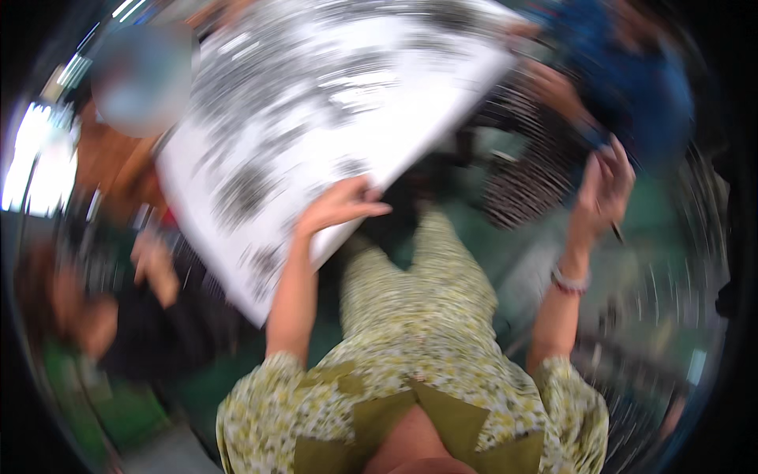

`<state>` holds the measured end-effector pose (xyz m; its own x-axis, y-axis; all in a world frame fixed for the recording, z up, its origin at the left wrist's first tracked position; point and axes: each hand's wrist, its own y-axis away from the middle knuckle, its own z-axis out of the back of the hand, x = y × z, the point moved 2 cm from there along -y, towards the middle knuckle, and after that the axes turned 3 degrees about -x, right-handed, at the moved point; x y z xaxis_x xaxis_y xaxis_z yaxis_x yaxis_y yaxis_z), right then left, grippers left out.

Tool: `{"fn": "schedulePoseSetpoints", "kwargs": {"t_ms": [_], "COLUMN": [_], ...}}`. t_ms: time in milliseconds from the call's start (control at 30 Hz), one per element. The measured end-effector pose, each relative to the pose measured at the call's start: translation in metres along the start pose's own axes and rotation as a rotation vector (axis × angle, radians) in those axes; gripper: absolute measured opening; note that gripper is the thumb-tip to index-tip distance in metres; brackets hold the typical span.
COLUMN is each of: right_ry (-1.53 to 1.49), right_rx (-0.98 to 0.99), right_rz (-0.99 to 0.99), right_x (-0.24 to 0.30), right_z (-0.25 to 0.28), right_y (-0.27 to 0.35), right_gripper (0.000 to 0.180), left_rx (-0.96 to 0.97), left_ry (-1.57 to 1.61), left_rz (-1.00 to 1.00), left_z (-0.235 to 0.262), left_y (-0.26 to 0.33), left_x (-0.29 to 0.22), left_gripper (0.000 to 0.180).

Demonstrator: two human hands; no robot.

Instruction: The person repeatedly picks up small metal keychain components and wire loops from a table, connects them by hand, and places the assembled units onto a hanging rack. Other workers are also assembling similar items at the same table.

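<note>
Two hands noted. My left hand (341, 207) grips the near edge of a large white sheet (316, 118) with black markings, fingers clamped on it. My right hand (604, 186), raised well apart, fingers closed around a thin dark pen (617, 231). Picture blurred.

Motion blur covers the whole view. The large white sheet (316, 103) under the left hand (339, 207) carries black markings smeared beyond reading; its upper edge is cut off by the picture's rim. The thin dark object (617, 231) below the right hand (604, 186) is too blurred to identify. People left of the left hand and above the right hand appear only as smeared shapes.
</note>
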<state>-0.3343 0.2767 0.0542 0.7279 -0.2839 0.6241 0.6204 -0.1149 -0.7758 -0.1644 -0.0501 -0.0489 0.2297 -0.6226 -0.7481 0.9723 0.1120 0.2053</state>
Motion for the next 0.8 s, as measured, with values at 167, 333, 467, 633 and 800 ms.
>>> {"fn": "schedulePoseSetpoints", "kwargs": {"t_ms": [167, 333, 467, 633, 800], "right_ry": [-0.31, -0.272, -0.17, 0.063, 0.17], "right_rx": [0.378, 0.497, 0.515, 0.577, 0.558], "right_rz": [0.15, 0.276, 0.272, 0.129, -0.032], "right_x": [0.036, 0.036, 0.014, -0.025, -0.064], "right_z": [-0.097, -0.113, -0.089, -0.034, 0.002], "right_y": [0.061, 0.049, 0.048, 0.068, 0.081], "right_gripper": [0.037, 0.035, 0.03, 0.029, 0.026], "left_rx": [-0.45, -0.906, -0.967, -0.989, -0.859], "left_ry": [-0.041, -0.042, -0.228, -0.438, -0.272], "left_rz": [0.387, 0.576, 0.496, 0.517, 0.947], "left_z": [0.027, 0.04, 0.059, 0.083, 0.086], "left_y": [0.103, 0.166, 0.14, 0.111, 0.1], "left_x": [0.072, 0.118, 0.137, 0.17, 0.158], "left_gripper": [0.046, 0.028, 0.023, 0.037, 0.057]}}
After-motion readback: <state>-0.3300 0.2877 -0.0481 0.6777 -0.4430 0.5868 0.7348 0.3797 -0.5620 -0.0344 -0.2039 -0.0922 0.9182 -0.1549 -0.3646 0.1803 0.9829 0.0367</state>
